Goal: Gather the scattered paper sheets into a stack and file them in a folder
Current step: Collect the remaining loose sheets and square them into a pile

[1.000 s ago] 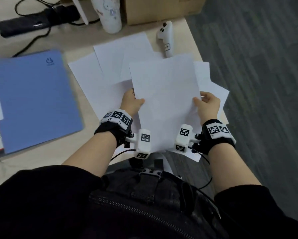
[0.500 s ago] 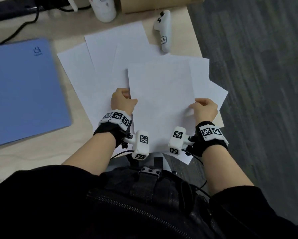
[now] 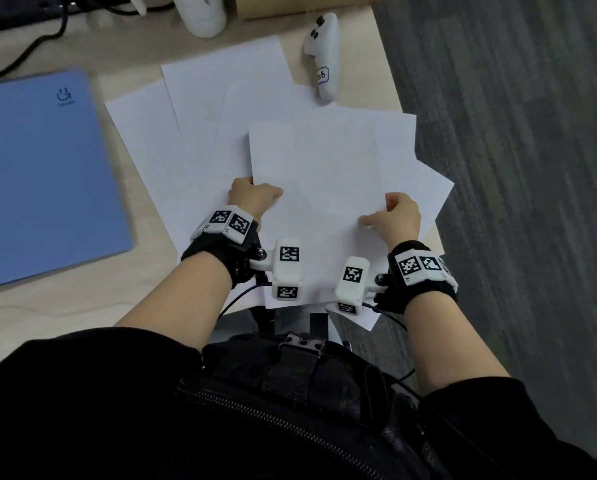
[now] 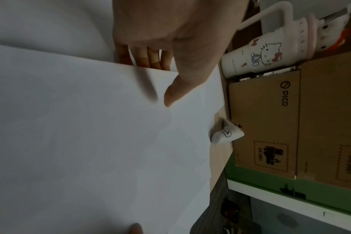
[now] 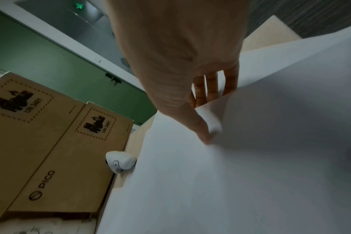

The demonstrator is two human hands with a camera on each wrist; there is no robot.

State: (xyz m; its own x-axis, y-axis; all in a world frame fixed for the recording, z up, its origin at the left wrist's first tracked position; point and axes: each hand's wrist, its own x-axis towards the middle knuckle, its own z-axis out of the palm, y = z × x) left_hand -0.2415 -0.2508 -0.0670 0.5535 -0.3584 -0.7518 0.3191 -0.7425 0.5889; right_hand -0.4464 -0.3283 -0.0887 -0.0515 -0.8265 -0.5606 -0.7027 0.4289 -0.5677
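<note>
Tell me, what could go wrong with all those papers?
Some could slip to the floor: a few paper sheets stick out past the table edge. The top sheet might crease, since the left hand and right hand only pinch its side edges. Sliding the far sheets could also bump the white controller lying beside them.

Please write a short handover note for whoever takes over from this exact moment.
Left hand: pinches the top sheet at its left edge, thumb on top, fingers underneath.
Right hand: pinches the same sheet at its right edge.
Other sheets lie fanned out beneath, some overhanging the desk edge.
Blue folder lies closed to the left.
Done: nothing squared up yet.
Left: gather all the sheets into a stack, open the folder, file them.
</note>
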